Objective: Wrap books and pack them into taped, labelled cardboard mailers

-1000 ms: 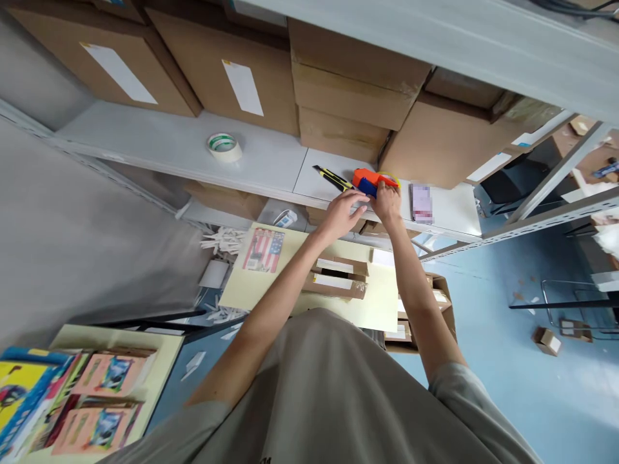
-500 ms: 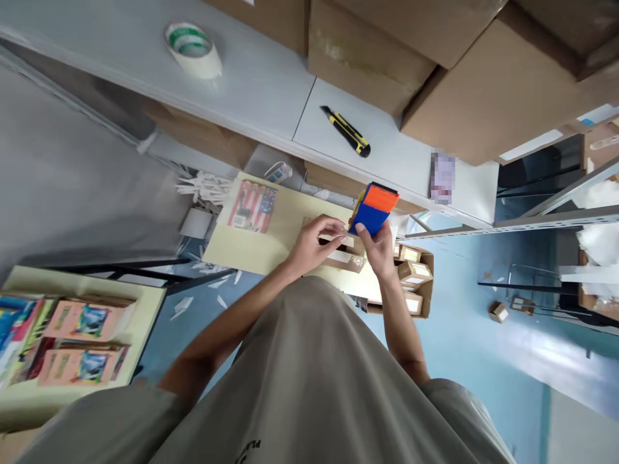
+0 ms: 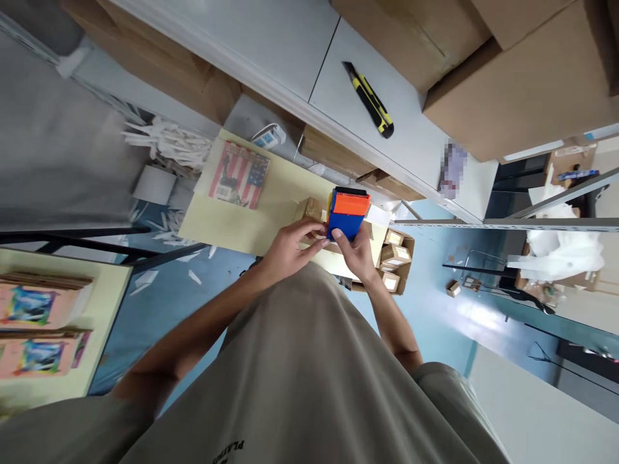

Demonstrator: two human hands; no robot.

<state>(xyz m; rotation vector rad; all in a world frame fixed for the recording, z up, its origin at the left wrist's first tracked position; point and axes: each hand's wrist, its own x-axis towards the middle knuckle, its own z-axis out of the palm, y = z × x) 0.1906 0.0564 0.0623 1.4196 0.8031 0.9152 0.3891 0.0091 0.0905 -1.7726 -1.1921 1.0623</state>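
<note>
My right hand point(image 3: 356, 252) grips a blue and orange tape dispenser point(image 3: 344, 222), its thumb on the blue face. A black toothed edge runs along its top, and a bit of yellow shows at its left side. Against that left side, my left hand point(image 3: 294, 248) has thumb and fingers closed in a pinch; what lies between the fingertips is too small to make out. Behind and below the hands, a small brown cardboard box point(image 3: 310, 208) sits on the pale yellow table point(image 3: 193, 222), partly hidden.
A yellow and black utility knife point(image 3: 370, 100) lies on the grey shelf point(image 3: 271, 48) above, near large cartons point(image 3: 512, 90). A flag-print packet point(image 3: 239, 174) is on the table's left. A carton of small boxes point(image 3: 409, 258) stands right; a power strip point(image 3: 269, 136) lies behind.
The view has shifted, and the tape roll on the shelf has left it. The tape dispenser has turned more upright, with both hands still at it.
</note>
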